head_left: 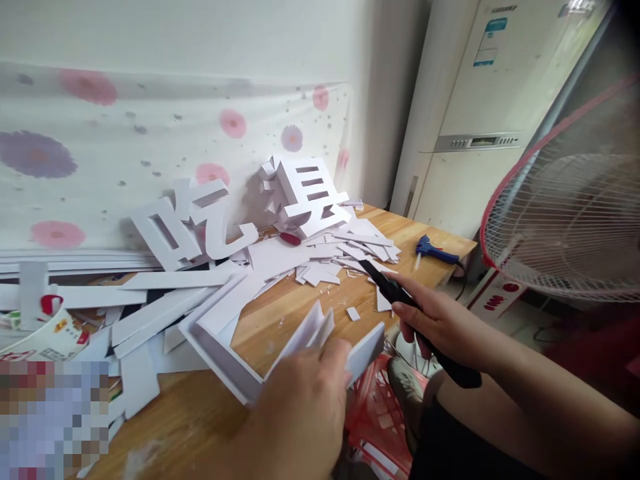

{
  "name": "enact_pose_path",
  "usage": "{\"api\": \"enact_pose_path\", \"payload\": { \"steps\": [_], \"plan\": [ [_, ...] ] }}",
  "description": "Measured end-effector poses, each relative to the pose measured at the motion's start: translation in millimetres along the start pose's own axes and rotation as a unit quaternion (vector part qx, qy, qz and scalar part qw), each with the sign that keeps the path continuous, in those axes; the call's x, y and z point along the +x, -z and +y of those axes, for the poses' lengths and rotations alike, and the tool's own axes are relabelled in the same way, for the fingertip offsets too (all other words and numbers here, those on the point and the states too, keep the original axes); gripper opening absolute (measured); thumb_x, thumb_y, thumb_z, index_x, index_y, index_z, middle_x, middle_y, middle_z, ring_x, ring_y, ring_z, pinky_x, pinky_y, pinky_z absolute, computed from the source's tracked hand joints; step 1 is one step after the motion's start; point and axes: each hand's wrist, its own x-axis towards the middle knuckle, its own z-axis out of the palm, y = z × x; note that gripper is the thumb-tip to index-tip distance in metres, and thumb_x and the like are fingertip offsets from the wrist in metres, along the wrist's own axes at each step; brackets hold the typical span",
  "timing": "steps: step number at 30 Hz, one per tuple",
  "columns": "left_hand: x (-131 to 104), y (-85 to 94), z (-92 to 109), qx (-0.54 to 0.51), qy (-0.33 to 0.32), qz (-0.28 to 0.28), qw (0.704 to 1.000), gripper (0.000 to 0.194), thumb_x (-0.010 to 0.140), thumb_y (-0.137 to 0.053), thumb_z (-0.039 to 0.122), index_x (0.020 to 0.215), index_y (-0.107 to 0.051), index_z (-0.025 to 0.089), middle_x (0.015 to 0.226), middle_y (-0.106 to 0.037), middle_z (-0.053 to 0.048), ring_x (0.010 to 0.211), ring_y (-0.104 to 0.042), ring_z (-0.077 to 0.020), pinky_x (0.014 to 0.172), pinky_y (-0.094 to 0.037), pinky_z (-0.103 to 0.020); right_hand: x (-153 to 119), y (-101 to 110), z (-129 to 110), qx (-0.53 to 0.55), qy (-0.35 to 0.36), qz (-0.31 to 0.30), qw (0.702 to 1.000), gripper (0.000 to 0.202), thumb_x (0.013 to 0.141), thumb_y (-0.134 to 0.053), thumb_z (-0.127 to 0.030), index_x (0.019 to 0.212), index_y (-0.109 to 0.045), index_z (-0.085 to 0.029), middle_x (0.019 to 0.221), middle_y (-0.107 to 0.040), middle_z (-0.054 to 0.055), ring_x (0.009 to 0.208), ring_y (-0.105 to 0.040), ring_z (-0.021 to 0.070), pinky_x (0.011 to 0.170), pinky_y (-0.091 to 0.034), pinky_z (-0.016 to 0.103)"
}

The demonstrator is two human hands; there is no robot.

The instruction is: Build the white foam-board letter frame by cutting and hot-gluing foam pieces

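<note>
Grip, right hand: the right hand is closed around the handle of a black utility knife, blade pointing up and to the left.
Grip, left hand: the left hand is clamped on a white board shape; some fingertips are hidden.
White board shape: at the near edge of the wooden table, its walls standing up on both sides of the left hand.
White characters: two raised ones, the left character and the right character, at the far side by the flowered cloth.
Offcuts: white scraps lie in front of the right character; long white strips are heaped at left, beside a printed tub.
Glue gun: the blue glue gun lies on the table's right end.
Beyond the table: a fan at right, a refrigerator at far right, a red basket below the near edge.
</note>
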Motion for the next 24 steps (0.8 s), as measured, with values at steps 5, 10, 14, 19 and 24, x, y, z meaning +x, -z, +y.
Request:
{"api": "enact_pose_path", "payload": {
  "steps": [5,10,14,19,24],
  "plan": [
    [2,-54.0,0,0.070,0.049,-0.014,0.996,0.050,0.087,-0.036,0.006,0.134,-0.046,0.020,0.096,-0.072,-0.009,0.085,-0.069,-0.0253,0.072,-0.053,-0.037,-19,-6,14,-0.116,-0.014,-0.033,0.993,0.060,0.099,-0.046,-0.027,0.151,-0.017,-0.029,0.076,-0.059,0.000,0.053,-0.057,0.0138,0.054,-0.045,0.022],
    [13,-68.8,-11,0.098,0.077,0.005,0.992,0.049,0.090,-0.036,0.008,0.138,-0.042,0.014,0.109,-0.070,-0.013,0.095,-0.068,-0.0270,0.081,-0.054,-0.040,-23,-20,19,-0.238,0.011,-0.091,0.967,0.064,0.097,-0.051,-0.019,0.151,-0.021,-0.032,0.079,-0.063,0.003,0.069,-0.062,0.0190,0.063,-0.042,0.024],
    [14,-72.6,-13,0.108,0.069,0.024,0.991,0.048,0.090,-0.037,0.008,0.138,-0.043,0.014,0.116,-0.068,-0.014,0.099,-0.068,-0.0266,0.085,-0.054,-0.041,-24,-33,21,-0.305,0.045,-0.095,0.947,0.068,0.097,-0.051,-0.020,0.153,-0.014,-0.032,0.091,-0.067,0.008,0.082,-0.065,0.0254,0.065,-0.042,0.026],
    [15,-77.1,-16,0.115,0.049,0.044,0.991,0.047,0.089,-0.038,0.006,0.135,-0.045,0.011,0.118,-0.067,-0.015,0.102,-0.067,-0.0267,0.088,-0.054,-0.042,-20,-41,28,-0.356,0.071,-0.078,0.929,0.067,0.098,-0.050,-0.024,0.153,-0.013,-0.032,0.093,-0.067,0.006,0.084,-0.065,0.0254,0.063,-0.041,0.026],
    [15,-80.1,-18,0.114,0.026,0.070,0.991,0.045,0.088,-0.039,0.005,0.132,-0.048,0.009,0.115,-0.068,-0.015,0.099,-0.067,-0.0264,0.086,-0.055,-0.041,-20,-41,31,-0.394,0.087,-0.072,0.912,0.066,0.098,-0.049,-0.025,0.153,-0.014,-0.031,0.089,-0.067,0.004,0.081,-0.066,0.0252,0.059,-0.040,0.026]
  ]
}}
